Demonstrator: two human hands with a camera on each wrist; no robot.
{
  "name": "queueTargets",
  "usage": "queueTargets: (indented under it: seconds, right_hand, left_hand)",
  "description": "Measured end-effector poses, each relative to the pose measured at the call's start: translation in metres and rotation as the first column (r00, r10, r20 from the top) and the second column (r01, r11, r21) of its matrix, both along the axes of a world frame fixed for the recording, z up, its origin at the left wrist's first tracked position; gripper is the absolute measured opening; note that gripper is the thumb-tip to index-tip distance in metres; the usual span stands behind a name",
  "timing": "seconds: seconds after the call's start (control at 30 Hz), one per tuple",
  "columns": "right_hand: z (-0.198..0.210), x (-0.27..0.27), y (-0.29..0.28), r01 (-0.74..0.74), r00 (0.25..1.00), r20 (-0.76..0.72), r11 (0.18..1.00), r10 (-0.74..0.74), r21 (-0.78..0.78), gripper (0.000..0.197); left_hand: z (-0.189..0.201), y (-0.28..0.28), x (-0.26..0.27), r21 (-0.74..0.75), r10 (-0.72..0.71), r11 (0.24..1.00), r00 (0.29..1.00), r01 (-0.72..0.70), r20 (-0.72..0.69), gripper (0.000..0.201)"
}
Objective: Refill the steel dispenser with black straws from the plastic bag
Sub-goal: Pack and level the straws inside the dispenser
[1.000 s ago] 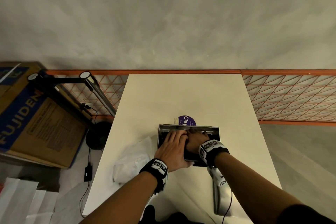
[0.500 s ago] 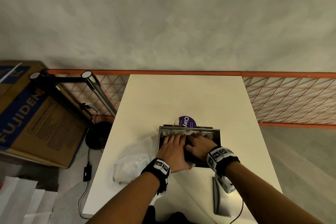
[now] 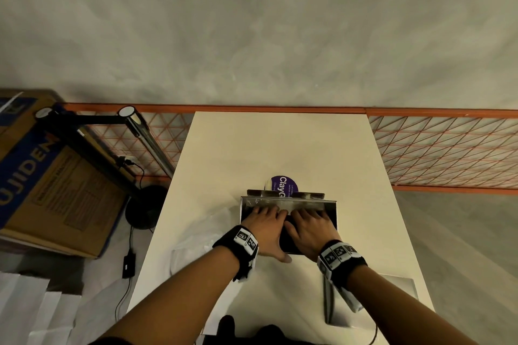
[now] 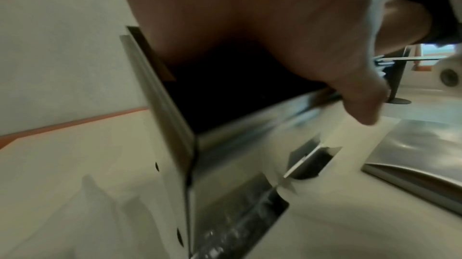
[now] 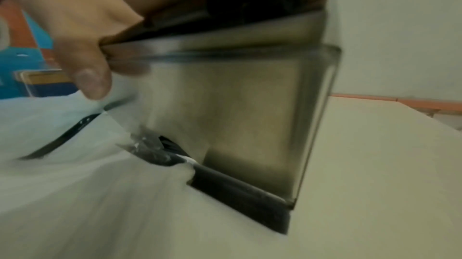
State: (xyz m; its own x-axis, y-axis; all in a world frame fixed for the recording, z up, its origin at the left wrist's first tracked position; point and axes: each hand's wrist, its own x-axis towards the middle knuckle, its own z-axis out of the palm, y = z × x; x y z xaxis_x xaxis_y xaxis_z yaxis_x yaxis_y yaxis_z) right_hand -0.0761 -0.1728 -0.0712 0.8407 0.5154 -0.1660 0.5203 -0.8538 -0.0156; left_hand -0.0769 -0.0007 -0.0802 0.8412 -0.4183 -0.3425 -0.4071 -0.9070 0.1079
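Hands (image 3: 288,228) flat in dispenser (image 3: 332,206), long axis sideways

On your left, a cardboard box (image 3: 53,176) sits on the floor beside a black lamp stand (image 3: 117,154). Orange mesh fencing (image 3: 448,148) runs behind the table (image 3: 280,145), and a purple label (image 3: 284,186) lies on it.

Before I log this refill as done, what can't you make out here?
- Head view: both hands, left and right, cover the dispenser, hiding how full it is.
- Both wrist views: motion blur; palms block the inside.
- Purple label: cut off by the dispenser.
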Motion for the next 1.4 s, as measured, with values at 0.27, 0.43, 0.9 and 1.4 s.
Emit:
queueTargets:
  seconds: [0.27, 0.43, 0.9, 1.4]
  right_hand:
    - [0.001, -0.005, -0.002, 0.015, 0.999, 0.047, 0.999, -0.013, -0.041, 0.057]
    - [-0.01, -0.004, -0.007, 0.105, 0.994, 0.01, 0.991, -0.104, -0.084, 0.066]
    - [0.007, -0.006, 0.009, 0.096, 0.995, 0.036, 0.991, -0.092, -0.096, 0.072]
    - [0.001, -0.017, 0.005, 0.052, 0.992, 0.11, 0.992, -0.064, 0.112, 0.067]
  left_hand:
    - [0.002, 0.005, -0.003, -0.037, 0.044, 0.998, 0.998, -0.043, 0.039, 0.103]
    - [0.005, 0.006, -0.005, -0.034, 0.094, 0.995, 0.991, -0.091, 0.096, 0.1]
    - [0.002, 0.002, -0.001, -0.102, 0.05, 0.994, 0.996, -0.042, 0.071, 0.103]
    - [0.0, 0.006, -0.019, -0.169, 0.022, 0.985, 0.958, 0.028, 0.284, 0.082]
